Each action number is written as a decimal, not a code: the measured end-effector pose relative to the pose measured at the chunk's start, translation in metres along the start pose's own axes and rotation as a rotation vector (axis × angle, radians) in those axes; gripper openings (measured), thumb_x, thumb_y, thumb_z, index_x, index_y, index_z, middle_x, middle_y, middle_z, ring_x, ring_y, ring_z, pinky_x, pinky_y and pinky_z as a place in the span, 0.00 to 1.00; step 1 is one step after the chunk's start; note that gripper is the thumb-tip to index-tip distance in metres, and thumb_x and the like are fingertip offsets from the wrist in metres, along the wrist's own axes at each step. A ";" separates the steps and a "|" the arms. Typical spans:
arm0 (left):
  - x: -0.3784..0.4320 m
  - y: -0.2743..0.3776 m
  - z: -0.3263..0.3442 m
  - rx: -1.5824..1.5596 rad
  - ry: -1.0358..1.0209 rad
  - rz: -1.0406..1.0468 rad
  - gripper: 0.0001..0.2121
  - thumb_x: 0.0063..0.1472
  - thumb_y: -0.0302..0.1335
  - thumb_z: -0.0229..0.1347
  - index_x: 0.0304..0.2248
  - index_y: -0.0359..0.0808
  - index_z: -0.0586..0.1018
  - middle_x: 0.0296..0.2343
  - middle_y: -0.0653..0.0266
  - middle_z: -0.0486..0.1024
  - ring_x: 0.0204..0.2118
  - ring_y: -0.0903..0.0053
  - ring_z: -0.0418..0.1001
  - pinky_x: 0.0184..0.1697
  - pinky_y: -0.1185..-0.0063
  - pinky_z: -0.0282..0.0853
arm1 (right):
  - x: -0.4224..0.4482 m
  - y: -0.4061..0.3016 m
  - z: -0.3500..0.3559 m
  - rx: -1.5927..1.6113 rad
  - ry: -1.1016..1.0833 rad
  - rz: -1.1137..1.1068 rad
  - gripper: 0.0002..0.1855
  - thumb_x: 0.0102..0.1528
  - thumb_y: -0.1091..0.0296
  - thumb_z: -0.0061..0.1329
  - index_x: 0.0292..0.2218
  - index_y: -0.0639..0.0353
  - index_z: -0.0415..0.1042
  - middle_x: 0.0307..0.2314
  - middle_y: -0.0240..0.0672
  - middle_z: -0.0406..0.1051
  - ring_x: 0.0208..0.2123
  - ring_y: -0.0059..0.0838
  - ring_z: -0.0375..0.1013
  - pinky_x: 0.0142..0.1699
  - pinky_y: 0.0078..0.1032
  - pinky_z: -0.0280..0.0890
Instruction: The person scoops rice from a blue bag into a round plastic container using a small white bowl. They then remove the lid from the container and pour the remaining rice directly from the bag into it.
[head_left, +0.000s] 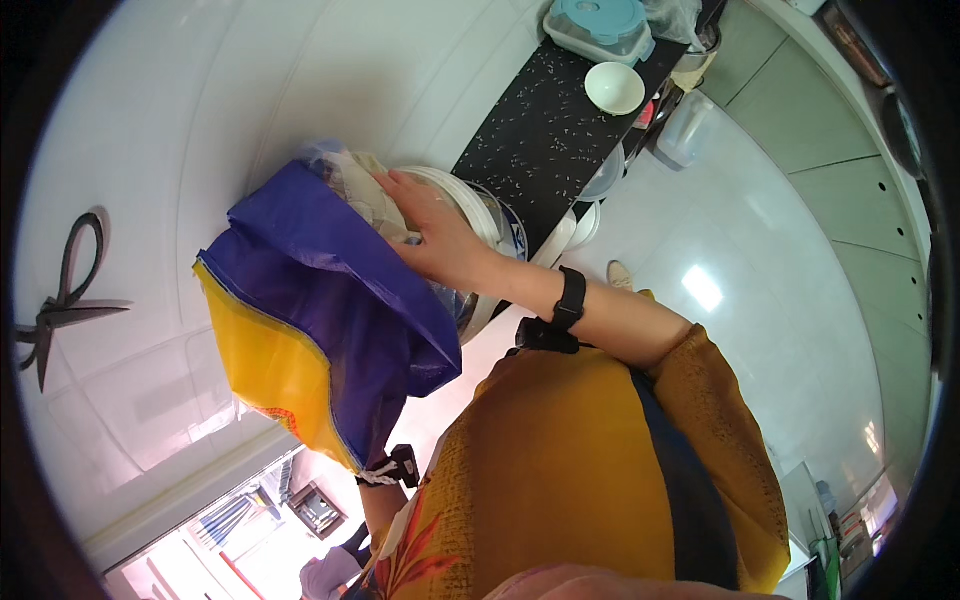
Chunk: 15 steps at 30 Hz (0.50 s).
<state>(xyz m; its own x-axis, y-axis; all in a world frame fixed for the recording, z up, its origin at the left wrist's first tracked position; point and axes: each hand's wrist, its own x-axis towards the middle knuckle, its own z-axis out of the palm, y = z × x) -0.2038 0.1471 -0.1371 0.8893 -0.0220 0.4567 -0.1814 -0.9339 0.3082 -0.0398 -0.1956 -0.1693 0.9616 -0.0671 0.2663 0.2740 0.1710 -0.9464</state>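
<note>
My right hand (442, 232) reaches over the mouth of a large purple and yellow bag (315, 255) of shiny woven plastic. Its fingers lie on a crumpled, cloudy plastic bag (360, 184) at that mouth, with the thumb near the purple rim. Whether the fingers grip it is not clear. Behind the purple bag my left hand is hidden; only the left forearm (381, 501) shows below the bag's lower corner. A white plastic bucket (469, 199) stands just beyond my right hand, partly covered by it.
A speckled black countertop (525, 142) carries a pale bowl (615, 88) and a food container with a blue lid (596, 30). Black-handled scissors (67, 300) hang on the white wall at left. A clear plastic box (686, 131) is on the floor. Another person (330, 574) is at lower left.
</note>
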 end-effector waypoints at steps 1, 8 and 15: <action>-0.004 0.001 -0.002 -0.001 0.004 -0.006 0.24 0.65 0.34 0.45 0.55 0.29 0.58 0.53 0.51 0.60 0.56 0.61 0.58 0.60 0.66 0.51 | 0.000 0.001 0.002 0.019 -0.010 -0.009 0.39 0.51 0.53 0.52 0.60 0.53 0.54 0.57 0.60 0.51 0.60 0.56 0.49 0.63 0.38 0.47; -0.009 0.007 -0.012 -0.024 0.031 -0.009 0.23 0.65 0.33 0.45 0.55 0.29 0.58 0.53 0.51 0.60 0.57 0.62 0.58 0.60 0.67 0.51 | -0.003 0.016 0.035 0.170 -0.004 -0.104 0.32 0.55 0.58 0.49 0.57 0.60 0.58 0.51 0.47 0.63 0.54 0.42 0.60 0.59 0.33 0.53; -0.002 0.013 -0.004 -0.057 0.075 0.007 0.23 0.66 0.33 0.45 0.55 0.29 0.58 0.53 0.52 0.61 0.57 0.63 0.58 0.61 0.67 0.51 | -0.010 0.000 0.024 0.353 -0.006 -0.058 0.25 0.56 0.62 0.49 0.53 0.61 0.63 0.49 0.43 0.66 0.51 0.36 0.64 0.56 0.28 0.56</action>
<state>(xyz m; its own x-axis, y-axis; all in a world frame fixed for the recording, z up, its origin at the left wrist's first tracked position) -0.2099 0.1361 -0.1308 0.8542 0.0002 0.5199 -0.2133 -0.9119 0.3508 -0.0491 -0.1709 -0.1680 0.9441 -0.0808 0.3196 0.3162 0.4962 -0.8086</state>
